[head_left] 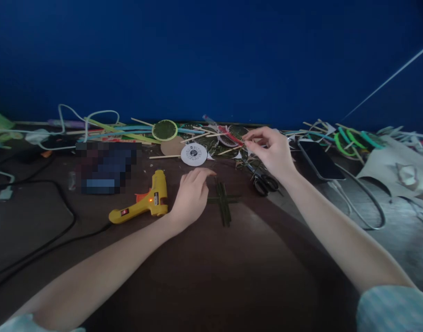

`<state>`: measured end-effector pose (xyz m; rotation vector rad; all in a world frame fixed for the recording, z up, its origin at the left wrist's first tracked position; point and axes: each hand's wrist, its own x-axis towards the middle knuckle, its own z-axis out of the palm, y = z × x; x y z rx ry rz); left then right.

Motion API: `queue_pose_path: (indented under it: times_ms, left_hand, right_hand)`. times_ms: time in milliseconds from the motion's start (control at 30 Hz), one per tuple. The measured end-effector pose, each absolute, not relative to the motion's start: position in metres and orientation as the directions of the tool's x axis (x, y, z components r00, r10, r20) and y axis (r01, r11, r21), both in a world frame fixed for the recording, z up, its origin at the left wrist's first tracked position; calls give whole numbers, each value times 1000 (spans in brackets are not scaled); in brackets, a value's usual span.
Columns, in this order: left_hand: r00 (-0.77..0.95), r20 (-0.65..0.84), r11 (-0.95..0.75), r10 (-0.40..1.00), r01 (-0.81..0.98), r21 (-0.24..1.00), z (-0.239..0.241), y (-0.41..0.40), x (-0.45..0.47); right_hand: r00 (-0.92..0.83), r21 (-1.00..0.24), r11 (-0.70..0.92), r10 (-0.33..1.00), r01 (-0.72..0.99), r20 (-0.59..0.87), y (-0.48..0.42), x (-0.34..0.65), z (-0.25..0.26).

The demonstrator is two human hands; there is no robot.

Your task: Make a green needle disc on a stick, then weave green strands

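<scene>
Dark green strips (223, 205) lie crossed on the brown table. Just left of them rests my left hand (191, 196), its fingers loosely bent, the index finger and thumb apart with nothing visible between them. The left end of the crosswise strip is close to that hand, but whether they touch I cannot tell. Over the cluttered heap at the back, my right hand (271, 152) has thumb and index finger pinched together; what is between the fingertips is too small to make out. Black-handled scissors (263, 182) lie below my right hand.
A yellow glue gun (159, 193) with a lit red light lies at left, its black cord trailing. Behind are a white disc (193, 154), a green round piece (164, 130) and several sticks. At right are a phone (320, 159) with a cable and white paper (391, 166).
</scene>
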<state>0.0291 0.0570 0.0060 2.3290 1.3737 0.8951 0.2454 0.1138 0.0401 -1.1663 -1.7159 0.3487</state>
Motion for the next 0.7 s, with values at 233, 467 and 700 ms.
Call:
queue_pose_path:
  times_ms: [233,467,700]
  left_hand:
    - [242,342,-419,908,544,727,11,64,30]
    - [202,260,-326,944,479,815,17,69,27]
    - [203,232,-305,951,502,809,26,72,25]
  right_hand:
    - [-212,-539,630,737,559,642,82,232,33]
    - [60,-741,458,831,491,553,100,249,16]
    - [62,-826,398,887,400,457,105,256,12]
